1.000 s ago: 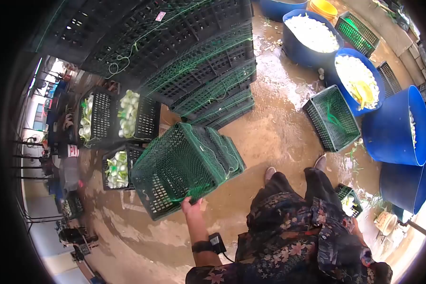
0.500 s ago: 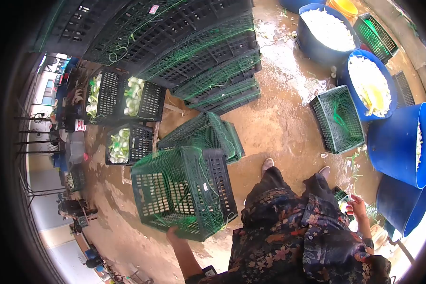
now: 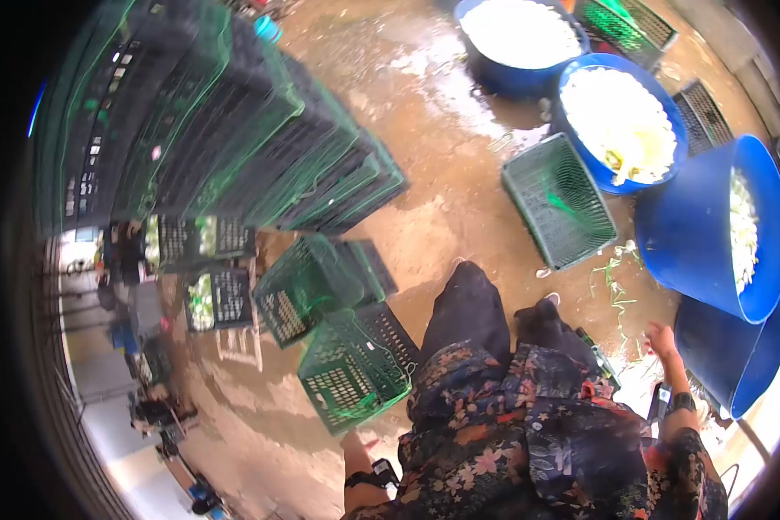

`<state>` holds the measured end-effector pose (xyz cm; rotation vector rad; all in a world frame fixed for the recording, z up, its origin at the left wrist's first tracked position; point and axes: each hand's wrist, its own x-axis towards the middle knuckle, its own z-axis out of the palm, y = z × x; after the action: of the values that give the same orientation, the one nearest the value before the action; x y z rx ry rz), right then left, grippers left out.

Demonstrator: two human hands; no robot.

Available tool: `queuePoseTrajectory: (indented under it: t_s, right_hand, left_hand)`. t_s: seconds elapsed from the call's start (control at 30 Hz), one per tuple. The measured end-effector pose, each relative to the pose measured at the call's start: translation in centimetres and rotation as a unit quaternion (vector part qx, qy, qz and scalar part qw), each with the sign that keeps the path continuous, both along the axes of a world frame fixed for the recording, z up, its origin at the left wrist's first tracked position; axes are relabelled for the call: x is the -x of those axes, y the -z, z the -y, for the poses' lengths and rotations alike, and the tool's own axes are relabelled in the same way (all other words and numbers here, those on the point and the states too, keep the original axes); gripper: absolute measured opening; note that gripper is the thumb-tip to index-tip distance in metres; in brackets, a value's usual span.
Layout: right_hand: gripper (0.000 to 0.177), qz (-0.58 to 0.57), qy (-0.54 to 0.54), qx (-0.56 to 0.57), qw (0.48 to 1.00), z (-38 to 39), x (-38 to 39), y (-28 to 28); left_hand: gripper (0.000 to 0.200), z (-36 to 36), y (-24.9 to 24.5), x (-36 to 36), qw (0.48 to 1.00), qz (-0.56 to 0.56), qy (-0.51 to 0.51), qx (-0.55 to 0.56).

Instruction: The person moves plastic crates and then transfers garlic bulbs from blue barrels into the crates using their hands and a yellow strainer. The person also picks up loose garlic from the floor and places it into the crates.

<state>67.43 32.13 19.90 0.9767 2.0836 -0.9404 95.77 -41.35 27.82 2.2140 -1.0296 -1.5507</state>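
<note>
My left hand (image 3: 354, 444) is low at the near edge of a green netted plastic crate (image 3: 353, 368), its thumb apart from the fingers. The hand looks free of the crate, though its fingers are small and partly blurred. This crate leans beside another netted crate (image 3: 299, 295) on the wet floor, with a dark crate behind. On the other side, my right hand (image 3: 662, 339) reaches out with fingers spread and nothing in them, near the blue tubs. A dark green crate edge (image 3: 600, 355) shows beside my leg.
Tall stacks of dark netted crates (image 3: 199, 121) stand at upper left. Below them, crates of white-green vegetables (image 3: 201, 299) rest by a pale wooden frame (image 3: 241, 347). Blue tubs (image 3: 698, 230) of white pieces line the right, with a green crate (image 3: 563, 204) beside them.
The netted crate has moved away from my left hand, down beside the others. My left hand has drawn back toward my body. My right hand has opened and risen, and my view has turned.
</note>
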Motion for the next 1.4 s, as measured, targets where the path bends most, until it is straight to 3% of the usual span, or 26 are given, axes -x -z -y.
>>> queuePoseTrajectory:
  t_s: [0.03,0.07,0.1,0.17,0.23,0.3,0.4,0.47,0.57,0.6,0.63,0.67,0.73,0.8,0.83,0.9,0.93,0.97,1.07,1.1,1.17,1.2,1.23,1.27,1.33,1.4]
  right_hand:
    - [0.041,-0.04,-0.026,-0.008,0.999,-0.6,1.7,0.5]
    - [0.04,-0.09,0.023,0.013,0.996,-0.6,3.4,0.5]
    - [0.039,-0.088,0.013,-0.007,0.996,0.1,5.2,-0.2]
    - [0.038,-0.085,0.007,-0.01,0.996,0.9,7.5,-0.3]
    - [0.036,-0.087,0.037,0.014,0.995,2.1,8.6,-0.6]
    - [0.036,-0.082,0.045,0.01,0.996,2.2,8.2,0.3]
    - [0.037,-0.03,0.099,-0.024,0.994,3.3,7.6,-1.8]
    - [0.038,-0.003,0.115,-0.022,0.993,4.0,7.0,-2.9]
    - [0.038,0.001,0.277,0.035,0.96,4.3,8.9,-4.3]
    - [0.04,-0.032,0.298,0.039,0.953,4.0,10.2,-4.6]
    - [0.042,-0.067,0.318,0.043,0.945,3.7,11.3,-4.1]
    - [0.043,-0.078,0.305,0.053,0.948,2.9,11.8,-2.7]
    - [0.042,-0.109,0.236,0.037,0.965,1.8,14.3,-2.5]
    - [0.041,-0.117,0.218,0.032,0.968,0.9,15.4,-1.8]
    - [0.04,-0.146,0.246,0.051,0.957,1.0,16.6,-2.5]
    - [0.039,-0.178,0.298,0.064,0.936,1.2,19.0,-1.4]
    - [0.04,-0.173,0.385,0.114,0.899,0.9,20.4,-0.2]
    - [0.041,-0.163,0.466,0.165,0.854,0.6,21.7,0.9]
    - [0.056,-0.261,0.457,0.091,0.846,-2.5,32.1,8.9]
    - [0.071,-0.225,0.368,-0.022,0.902,-3.9,37.4,11.3]
    - [0.083,-0.18,0.358,-0.072,0.913,-6.3,46.3,21.8]
    - [0.085,-0.215,0.373,-0.119,0.895,-8.0,50.0,25.5]
    - [0.088,-0.106,0.384,-0.231,0.888,-8.3,51.8,31.9]
    - [0.085,-0.021,0.394,-0.209,0.895,-8.1,53.3,35.3]
    - [0.056,-0.08,0.584,-0.009,0.808,-9.2,55.7,36.4]
    - [0.052,-0.124,0.527,-0.148,0.828,-9.6,56.2,42.5]
  left_hand:
    - [0.044,-0.5,-0.1,2.6,0.981,0.108,0.148,-0.055]
    - [0.038,-2.2,-1.5,7.5,0.986,0.142,0.066,-0.051]
    - [0.031,-0.9,-1.0,6.5,0.97,0.013,0.236,-0.061]
    - [0.021,2.8,3.9,12.0,0.985,0.075,0.125,-0.093]
    - [0.019,4.9,5.0,20.1,0.968,0.039,0.214,-0.128]
    - [0.021,1.4,1.8,34.1,0.932,0.053,0.352,-0.068]
    - [0.029,-1.4,3.8,53.8,0.823,0.092,0.56,0.019]
    - [0.033,-7.0,4.0,66.1,0.721,0.04,0.689,0.056]
    - [0.036,-18.5,5.2,81.6,0.527,-0.019,0.839,0.135]
    - [0.036,-22.1,5.9,85.7,0.436,-0.054,0.883,0.163]
    - [0.038,-26.7,4.5,88.8,0.295,-0.104,0.923,0.223]
    - [0.038,-32.4,0.7,91.0,0.186,-0.094,0.937,0.279]
    - [0.036,-36.6,-0.4,93.7,0.111,-0.108,0.938,0.31]
    - [0.033,-43.9,-4.7,97.4,-0.042,-0.115,0.913,0.388]
    - [0.032,-47.6,-6.4,99.0,-0.101,-0.092,0.903,0.408]
    - [0.032,-54.4,-7.3,103.1,-0.286,-0.154,0.822,0.468]
    - [0.033,-58.1,-6.7,105.6,-0.356,-0.18,0.771,0.497]
    - [0.032,-61.8,-5.7,107.6,-0.36,-0.201,0.753,0.513]
    - [0.047,-70.3,5.3,110.0,-0.087,-0.261,0.828,0.488]
    - [0.055,-70.5,11.6,109.7,-0.011,-0.268,0.848,0.458]
    - [0.068,-69.9,23.0,108.9,-0.108,-0.132,0.92,0.353]
    - [0.068,-70.1,28.4,109.5,-0.157,-0.169,0.902,0.364]
    - [0.068,-67.9,33.8,108.7,-0.202,-0.182,0.896,0.351]
    - [0.068,-62.8,37.6,107.5,-0.201,-0.114,0.927,0.296]
    - [0.046,-60.4,42.4,109.3,-0.298,-0.125,0.861,0.393]
    - [0.032,-62.1,43.4,110.6,-0.278,-0.181,0.886,0.324]
